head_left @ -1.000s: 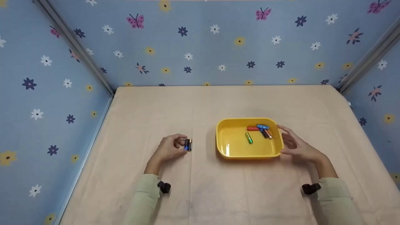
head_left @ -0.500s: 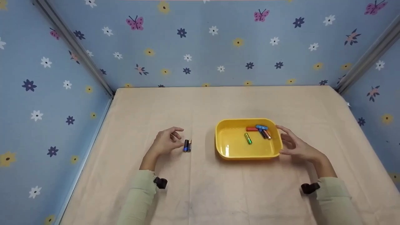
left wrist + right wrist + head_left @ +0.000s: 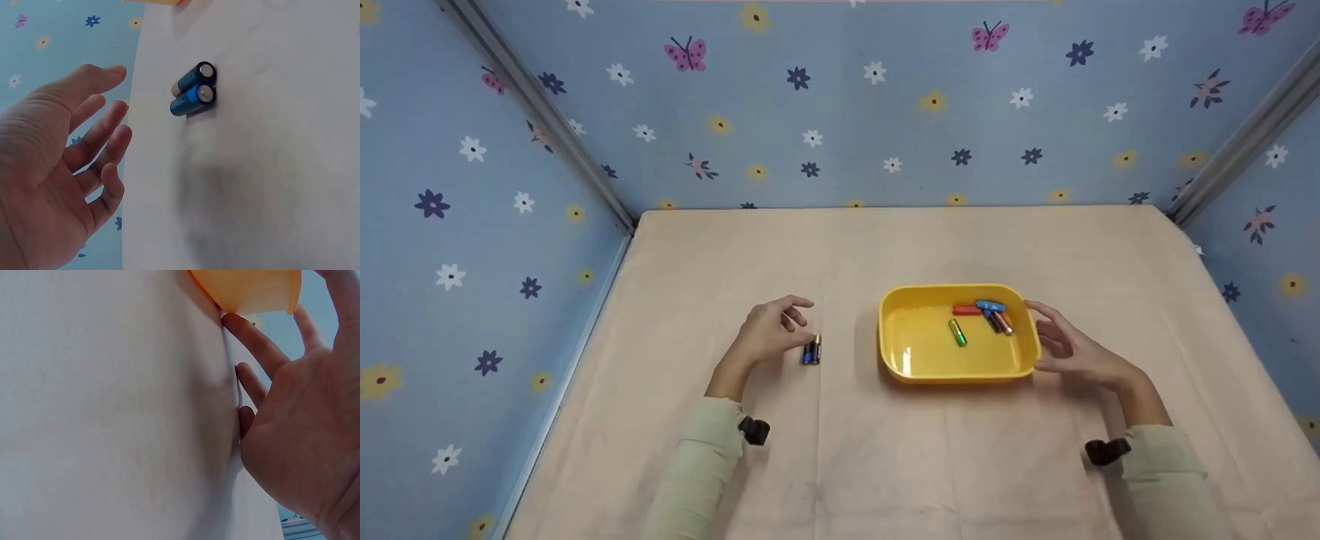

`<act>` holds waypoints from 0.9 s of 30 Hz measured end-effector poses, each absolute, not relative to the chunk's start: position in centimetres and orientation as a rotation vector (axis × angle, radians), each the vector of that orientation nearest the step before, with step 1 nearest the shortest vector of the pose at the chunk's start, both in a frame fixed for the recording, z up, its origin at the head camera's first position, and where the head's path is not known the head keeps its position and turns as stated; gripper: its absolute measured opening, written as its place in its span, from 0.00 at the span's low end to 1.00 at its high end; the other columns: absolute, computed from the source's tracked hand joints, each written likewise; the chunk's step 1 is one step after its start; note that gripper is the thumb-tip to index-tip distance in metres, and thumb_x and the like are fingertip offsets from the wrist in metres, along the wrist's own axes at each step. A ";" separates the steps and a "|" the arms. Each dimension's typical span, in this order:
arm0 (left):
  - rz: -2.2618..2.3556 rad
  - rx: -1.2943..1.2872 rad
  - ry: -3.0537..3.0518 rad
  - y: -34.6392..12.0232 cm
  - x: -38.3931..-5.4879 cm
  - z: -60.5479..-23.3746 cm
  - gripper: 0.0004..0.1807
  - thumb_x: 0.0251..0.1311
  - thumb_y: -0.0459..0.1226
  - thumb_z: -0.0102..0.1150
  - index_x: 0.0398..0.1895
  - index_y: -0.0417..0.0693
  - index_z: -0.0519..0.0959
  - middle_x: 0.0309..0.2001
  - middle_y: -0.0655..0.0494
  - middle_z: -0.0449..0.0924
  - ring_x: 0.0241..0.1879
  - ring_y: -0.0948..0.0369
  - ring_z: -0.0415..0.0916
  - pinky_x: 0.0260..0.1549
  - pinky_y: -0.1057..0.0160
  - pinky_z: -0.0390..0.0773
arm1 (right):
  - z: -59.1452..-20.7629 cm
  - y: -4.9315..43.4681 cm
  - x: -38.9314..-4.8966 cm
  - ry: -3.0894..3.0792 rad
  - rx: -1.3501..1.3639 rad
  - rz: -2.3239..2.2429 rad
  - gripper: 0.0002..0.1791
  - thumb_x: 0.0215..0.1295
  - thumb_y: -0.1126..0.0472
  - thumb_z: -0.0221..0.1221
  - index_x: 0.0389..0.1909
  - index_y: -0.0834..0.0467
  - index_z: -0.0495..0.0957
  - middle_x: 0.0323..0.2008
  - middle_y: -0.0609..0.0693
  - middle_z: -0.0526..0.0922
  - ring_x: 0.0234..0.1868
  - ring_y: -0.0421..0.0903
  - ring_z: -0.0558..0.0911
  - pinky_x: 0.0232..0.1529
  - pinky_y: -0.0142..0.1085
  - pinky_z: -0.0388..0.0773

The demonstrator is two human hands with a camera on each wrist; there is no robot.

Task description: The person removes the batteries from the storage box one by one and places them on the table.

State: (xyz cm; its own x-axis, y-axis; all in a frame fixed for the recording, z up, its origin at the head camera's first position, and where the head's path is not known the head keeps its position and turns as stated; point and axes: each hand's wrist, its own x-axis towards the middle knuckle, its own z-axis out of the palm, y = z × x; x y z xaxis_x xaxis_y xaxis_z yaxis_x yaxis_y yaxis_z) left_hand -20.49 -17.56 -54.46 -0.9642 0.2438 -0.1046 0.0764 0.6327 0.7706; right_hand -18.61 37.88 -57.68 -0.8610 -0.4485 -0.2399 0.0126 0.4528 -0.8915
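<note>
Two dark batteries lie side by side on the table, left of the yellow tray (image 3: 915, 337). The left battery (image 3: 807, 354) has a blue band; the other battery (image 3: 817, 351) shows a copper end. My left hand (image 3: 769, 330) hovers just over them, fingers loosely bent and holding nothing. Its thumb tip overlaps the pair in the head view, while the left wrist view shows the hand (image 3: 62, 152) apart from them. My right hand (image 3: 1076, 356) rests spread fingers and thumb along the tray's right end; the right wrist view shows fingertips (image 3: 233, 320) at its wall.
Inside the tray, a green battery (image 3: 958, 332) lies alone, while a red battery (image 3: 966, 310), a blue battery (image 3: 991, 305) and dark ones crowd the far right corner. A beige cloth (image 3: 855, 457) covers the table. Patterned blue panels (image 3: 840, 105) stand at the back and sides.
My left hand lets go at the pair of batteries, draws back left, then comes forward and right over them with its fingers parted. The right hand and the tray stay put.
</note>
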 end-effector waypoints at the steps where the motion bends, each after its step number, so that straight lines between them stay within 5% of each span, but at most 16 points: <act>1: 1.235 0.265 2.655 -17.3 -20.6 -54.3 0.30 0.66 0.35 0.77 0.72 0.43 0.83 0.50 0.45 0.91 0.45 0.55 0.86 0.43 0.63 0.77 | -57.7 38.0 -18.6 2.260 -0.373 -1.398 0.58 0.76 0.59 0.71 0.94 0.42 0.42 0.90 0.66 0.58 0.90 0.75 0.56 0.82 0.82 0.48; 18: 1.213 0.280 2.670 -13.2 -21.6 -52.8 0.25 0.70 0.36 0.76 0.69 0.46 0.85 0.48 0.49 0.91 0.43 0.55 0.86 0.40 0.66 0.78 | -57.5 37.9 -18.5 2.273 -0.352 -1.374 0.58 0.76 0.56 0.71 0.94 0.40 0.42 0.91 0.65 0.56 0.91 0.74 0.54 0.81 0.83 0.47; 27: 1.172 0.359 2.669 -11.1 -21.9 -52.4 0.24 0.70 0.37 0.76 0.68 0.48 0.86 0.47 0.50 0.91 0.43 0.56 0.85 0.46 0.59 0.83 | -57.7 37.9 -18.4 2.260 -0.353 -1.390 0.59 0.77 0.58 0.70 0.94 0.41 0.41 0.91 0.67 0.55 0.91 0.74 0.53 0.82 0.83 0.46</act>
